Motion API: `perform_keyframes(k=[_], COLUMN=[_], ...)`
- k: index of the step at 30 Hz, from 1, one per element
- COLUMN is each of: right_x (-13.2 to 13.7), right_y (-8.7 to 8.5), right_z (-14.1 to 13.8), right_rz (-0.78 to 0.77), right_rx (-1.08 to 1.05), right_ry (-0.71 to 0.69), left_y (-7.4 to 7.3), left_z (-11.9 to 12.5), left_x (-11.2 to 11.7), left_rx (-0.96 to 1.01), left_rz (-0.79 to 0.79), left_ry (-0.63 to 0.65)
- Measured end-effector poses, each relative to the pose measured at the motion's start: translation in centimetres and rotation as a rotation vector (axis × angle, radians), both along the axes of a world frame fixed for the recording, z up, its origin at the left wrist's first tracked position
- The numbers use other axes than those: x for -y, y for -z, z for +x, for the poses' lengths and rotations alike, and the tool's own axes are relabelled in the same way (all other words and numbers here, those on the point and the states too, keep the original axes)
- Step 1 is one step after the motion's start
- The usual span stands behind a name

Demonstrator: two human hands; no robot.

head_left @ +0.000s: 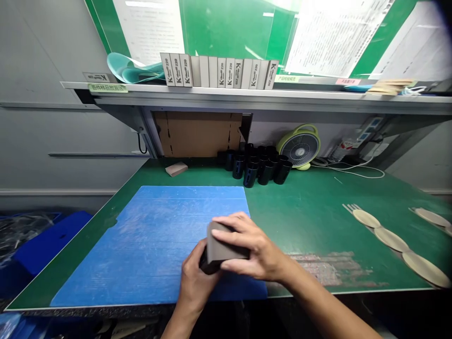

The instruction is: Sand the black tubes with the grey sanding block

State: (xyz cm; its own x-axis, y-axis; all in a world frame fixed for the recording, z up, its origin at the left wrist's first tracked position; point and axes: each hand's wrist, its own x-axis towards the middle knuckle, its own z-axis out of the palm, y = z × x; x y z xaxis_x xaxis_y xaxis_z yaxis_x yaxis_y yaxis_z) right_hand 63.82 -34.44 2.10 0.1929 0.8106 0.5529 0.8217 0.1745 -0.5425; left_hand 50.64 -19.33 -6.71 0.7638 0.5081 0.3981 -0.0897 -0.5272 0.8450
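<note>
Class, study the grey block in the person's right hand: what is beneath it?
Beneath the grey block, part of a black object shows in the left hand. The block and left hand cover the rest, so its full shape cannot be seen.

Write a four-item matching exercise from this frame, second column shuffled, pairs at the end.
Things:
1. grey-brown block
2. fan
3. mat
4. black cylinders

Places, colours, states:
A. blue, lying flat on the green table
B. standing in a cluster toward the back
C. gripped by the right hand
D. yellow-green frame and handle

Pairs: 1-C, 2-D, 3-A, 4-B
</note>
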Motion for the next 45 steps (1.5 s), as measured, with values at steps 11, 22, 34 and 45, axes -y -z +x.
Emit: perform_keyframes(k=[11,22,34,45], right_x=[-0.8,1.9,3.3,2.9], right_y=[-0.2,1.6,4.4,4.9], right_z=[1.4,2.9,-4.9,-8.7], right_rz=[-0.087,-0.091,0.441,0.005], right_rx=[-0.018,-0.209,-1.633,-0.275], right_ry=[-0.188,0.167,0.420,0.691], left_y=[0.3,0.0,-2.5,-1.6], left_z=[-0.2,-0.6,2.0,1.9], left_x=[0.2,-0.2,0.5,1.4], left_rx=[-0.043,-0.061,0.205,0.178], left_rz=[-0.126,-0.357,-1.624,-1.528], left_ry=[0.037,0.015,0.273,0.256])
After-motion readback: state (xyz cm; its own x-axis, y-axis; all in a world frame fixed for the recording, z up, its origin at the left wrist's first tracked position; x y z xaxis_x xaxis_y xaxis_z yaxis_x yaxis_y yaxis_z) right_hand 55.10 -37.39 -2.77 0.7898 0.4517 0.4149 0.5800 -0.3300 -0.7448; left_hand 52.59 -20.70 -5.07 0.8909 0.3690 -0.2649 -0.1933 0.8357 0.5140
